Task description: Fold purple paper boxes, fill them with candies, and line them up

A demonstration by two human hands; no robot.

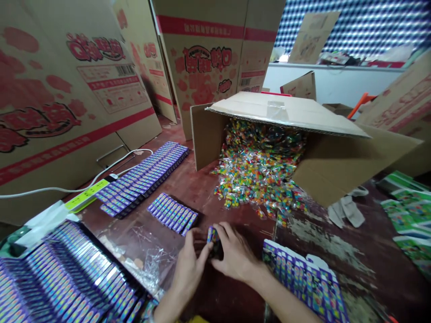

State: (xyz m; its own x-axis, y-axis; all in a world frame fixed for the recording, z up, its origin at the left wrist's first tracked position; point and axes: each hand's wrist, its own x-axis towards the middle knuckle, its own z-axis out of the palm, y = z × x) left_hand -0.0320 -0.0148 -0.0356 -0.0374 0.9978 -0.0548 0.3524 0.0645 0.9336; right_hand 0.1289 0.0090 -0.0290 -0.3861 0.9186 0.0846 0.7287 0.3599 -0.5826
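Both of my hands meet over one small purple box (212, 235) at the table's near middle. My left hand (189, 269) curls round its left side, and my right hand (233, 256) pinches it from the right. Just left of them lies a short row of filled purple boxes (173, 213). A sheaf of flat, unfolded purple boxes (303, 278) lies to the right of my right forearm. Behind my hands, a tipped cardboard carton (323, 170) spills a heap of small coloured wrapped sweets (259, 175) onto the table.
Long rows of purple boxes (144, 177) run along the left, with a large stack (60, 278) at the near left. A green power strip (88, 194) with white cable lies beside them. Tall printed cartons (67, 89) stand behind. Green packets (409, 211) lie at the right edge.
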